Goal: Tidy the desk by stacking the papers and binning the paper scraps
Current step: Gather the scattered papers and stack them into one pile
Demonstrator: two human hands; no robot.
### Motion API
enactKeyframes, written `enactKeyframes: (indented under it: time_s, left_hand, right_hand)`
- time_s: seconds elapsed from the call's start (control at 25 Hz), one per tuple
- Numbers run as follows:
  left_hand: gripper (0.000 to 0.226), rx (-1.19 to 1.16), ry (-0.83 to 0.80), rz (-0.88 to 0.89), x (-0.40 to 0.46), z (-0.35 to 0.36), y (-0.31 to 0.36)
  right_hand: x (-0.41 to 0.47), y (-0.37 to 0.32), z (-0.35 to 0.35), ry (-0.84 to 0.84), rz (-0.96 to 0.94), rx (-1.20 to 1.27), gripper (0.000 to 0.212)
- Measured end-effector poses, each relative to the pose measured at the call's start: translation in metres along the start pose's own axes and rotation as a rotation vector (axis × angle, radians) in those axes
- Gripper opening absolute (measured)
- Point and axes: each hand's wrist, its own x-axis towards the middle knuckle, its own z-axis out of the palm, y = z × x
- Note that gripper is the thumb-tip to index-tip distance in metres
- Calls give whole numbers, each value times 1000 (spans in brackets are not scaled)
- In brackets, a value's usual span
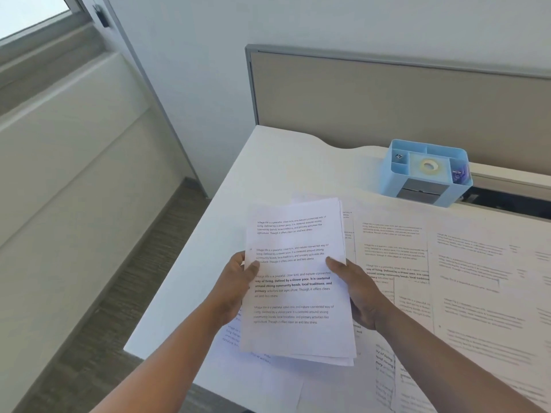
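Paper stack point(295, 281) in both hands; fingers hidden behind sheets.

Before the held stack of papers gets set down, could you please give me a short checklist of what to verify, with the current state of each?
1. Left hand grips the stack of papers at its left edge: ok.
2. Right hand grips the right edge: ok.
3. Stack edges squared: not ok, lower sheets fan out at the bottom right.
4. All papers gathered: not ok, loose sheets cover the desk.
5. Blue organizer apart from the stack: ok.
6. Scraps and bin located: cannot tell, neither is visible.
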Motion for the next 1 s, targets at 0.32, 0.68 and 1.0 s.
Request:
enactKeyframes:
  time_s: [0.32, 0.68, 1.0]
  left_hand:
    - [24, 14, -141, 26, -8, -2, -4]
    - [36, 6, -161, 38, -16, 14, -44]
    - [47, 627, 159, 3, -23, 15, -68]
  right_hand:
    - [-2, 6, -12, 57, 47, -290, 30]
    - [-14, 29, -49, 95, 58, -199, 35]
    - [-26, 28, -94, 399, -42, -121, 23]
